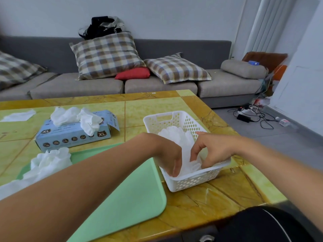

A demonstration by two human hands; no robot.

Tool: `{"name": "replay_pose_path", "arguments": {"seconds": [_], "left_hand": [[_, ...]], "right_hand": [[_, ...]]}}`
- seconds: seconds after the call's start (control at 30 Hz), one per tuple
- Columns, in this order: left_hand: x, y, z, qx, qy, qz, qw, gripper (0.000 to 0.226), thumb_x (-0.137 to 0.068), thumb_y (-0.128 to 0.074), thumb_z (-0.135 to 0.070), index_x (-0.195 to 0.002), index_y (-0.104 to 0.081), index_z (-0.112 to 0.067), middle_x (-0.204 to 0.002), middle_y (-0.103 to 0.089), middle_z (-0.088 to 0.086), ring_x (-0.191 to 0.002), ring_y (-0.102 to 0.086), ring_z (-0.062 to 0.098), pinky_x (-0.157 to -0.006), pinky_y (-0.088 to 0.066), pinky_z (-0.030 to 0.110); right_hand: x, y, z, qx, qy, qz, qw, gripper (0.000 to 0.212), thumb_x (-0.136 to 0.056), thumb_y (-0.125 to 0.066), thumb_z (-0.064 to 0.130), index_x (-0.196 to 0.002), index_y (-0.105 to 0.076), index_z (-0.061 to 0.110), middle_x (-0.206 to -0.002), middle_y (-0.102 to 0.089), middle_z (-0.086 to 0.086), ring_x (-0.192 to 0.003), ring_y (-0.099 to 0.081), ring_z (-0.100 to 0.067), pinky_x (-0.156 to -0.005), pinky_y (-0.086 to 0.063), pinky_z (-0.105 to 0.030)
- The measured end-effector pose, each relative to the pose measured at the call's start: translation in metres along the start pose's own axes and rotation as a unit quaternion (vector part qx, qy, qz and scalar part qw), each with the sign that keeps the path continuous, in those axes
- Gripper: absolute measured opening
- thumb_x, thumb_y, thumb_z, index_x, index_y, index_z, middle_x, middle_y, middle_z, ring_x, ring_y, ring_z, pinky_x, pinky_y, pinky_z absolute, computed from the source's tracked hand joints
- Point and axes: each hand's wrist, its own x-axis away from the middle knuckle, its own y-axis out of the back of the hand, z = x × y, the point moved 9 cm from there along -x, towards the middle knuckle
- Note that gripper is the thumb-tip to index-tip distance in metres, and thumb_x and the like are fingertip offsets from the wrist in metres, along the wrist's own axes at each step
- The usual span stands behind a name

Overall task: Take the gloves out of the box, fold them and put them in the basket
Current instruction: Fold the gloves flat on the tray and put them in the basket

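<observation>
Both hands are down in the basket [185, 182] on the table [218, 194]: left hand [172, 158] presses the gloves [185, 145] with straight fingers, right hand [211, 151] pinches them. More gloves spill from the box [73, 135] well left.

The fingertips of the left hand [170, 157] are sunk behind the near wall of the basket [190, 180], so its hold cannot be told. The right hand [212, 151] covers part of the gloves [176, 135] in the basket. Small print on the glove box [75, 135], left of the basket, is too blurred to read. The green mat [122, 198], left of the basket, runs off the bottom edge.
</observation>
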Motion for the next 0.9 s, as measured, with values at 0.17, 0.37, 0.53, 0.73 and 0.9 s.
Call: {"name": "replay_pose_path", "arguments": {"seconds": [0.17, 0.37, 0.53, 0.73, 0.9], "left_hand": [[-0.013, -0.009, -0.001, -0.017, 0.036, 0.030, 0.999, 0.009, -0.092, -0.055, -0.017, -0.094, -0.064, -0.017, -0.093, -0.058, -0.001, -0.085, -0.050, 0.019, -0.064, -0.037, 0.023], [0.003, 0.033, 0.020, -0.052, 0.058, -0.213, 0.974, 0.016, -0.085, -0.066, -0.033, -0.075, -0.058, -0.025, -0.089, -0.065, 0.000, -0.082, -0.061, 0.021, -0.074, -0.050, 0.038], [-0.012, 0.014, 0.047, -0.050, 0.142, -0.114, 0.982, 0.048, -0.068, -0.071, -0.074, -0.068, -0.048, -0.032, -0.082, -0.059, -0.008, -0.089, -0.062, 0.020, -0.081, -0.053, 0.035], [0.065, 0.045, 0.068, 0.104, 0.016, -0.312, 0.944, 0.018, -0.096, -0.063, -0.035, -0.102, -0.074, -0.022, -0.105, -0.071, -0.011, -0.097, -0.062, 0.010, -0.087, -0.049, 0.029], [0.186, 0.003, 0.164, 0.172, 0.093, -0.422, 0.885, 0.011, -0.092, -0.067, -0.016, -0.100, -0.075, -0.018, -0.092, -0.070, -0.010, -0.091, -0.067, 0.011, -0.084, -0.054, 0.028]], "right_hand": [[-0.006, 0.008, 0.013, -0.057, -0.041, 0.040, 0.997, 0.041, -0.097, -0.054, 0.051, -0.079, -0.082, 0.026, -0.093, -0.076, 0.017, -0.090, -0.065, 0.006, -0.094, -0.047, -0.021], [-0.050, 0.016, 0.017, 0.022, -0.048, -0.131, 0.990, 0.031, -0.071, -0.089, 0.035, -0.094, -0.070, 0.025, -0.100, -0.068, 0.003, -0.091, -0.063, -0.016, -0.084, -0.055, -0.037], [-0.074, -0.020, -0.008, 0.018, -0.135, -0.013, 0.991, 0.116, -0.050, -0.090, 0.061, -0.148, -0.037, 0.030, -0.145, -0.047, 0.005, -0.133, -0.048, -0.022, -0.105, -0.049, -0.043], [-0.058, 0.010, 0.006, 0.078, -0.128, -0.041, 0.988, 0.088, -0.084, -0.078, 0.036, -0.157, -0.030, 0.029, -0.164, -0.026, 0.004, -0.145, -0.036, -0.021, -0.114, -0.038, -0.040], [-0.054, 0.066, 0.156, 0.062, 0.028, -0.235, 0.970, 0.023, -0.092, -0.072, 0.027, -0.113, -0.074, 0.022, -0.112, -0.073, 0.006, -0.093, -0.066, -0.011, -0.087, -0.053, -0.032]]}}
